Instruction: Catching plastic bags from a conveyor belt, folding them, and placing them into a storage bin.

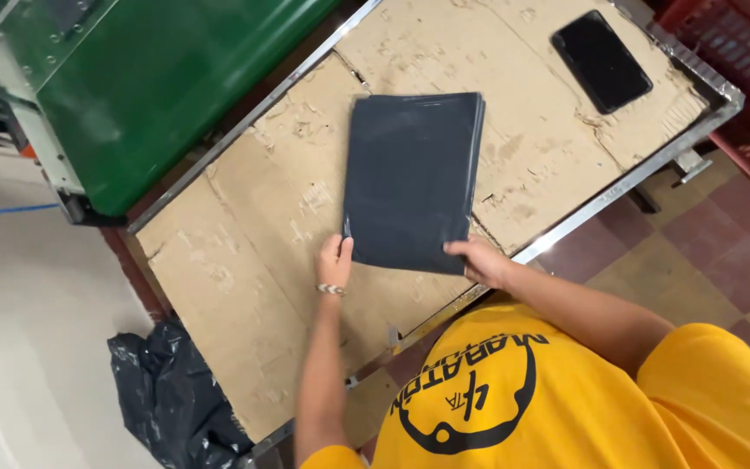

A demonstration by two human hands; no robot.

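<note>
Left hand (334,260), beaded band at the wrist: thumb and fingers closed narrow on the near left corner of the stack of dark folded plastic sheets (411,178). Right hand (476,259): fingers curled over the near right corner; thumb is hidden, so I cannot tell whether it pinches or only presses.

Stack lies flat on the cardboard-topped table (245,260), about mid-table, long side running from 6 to 12 o'clock and leaning slightly toward 1. Far edges look even; layers show along the right side.

Step, as I judge it: both near corners in hand, the stack being steadied and squared against the cardboard. Any shift or lift from here calls for an even grip on both corners, since the thin slick layers would likely fan out or slide.

Surroundings, taken from the stack:
- black phone (601,61), screen dark, at 2 o'clock, well apart.
- green machine housing (158,78) at 10 o'clock, beyond the table's metal rim.
- crumpled black plastic bag (171,399) on the floor at 7 o'clock.
- red crate (740,52) at 2 o'clock, off the table.

Nothing lies against the stack; torn, rough cardboard could snag it.
</note>
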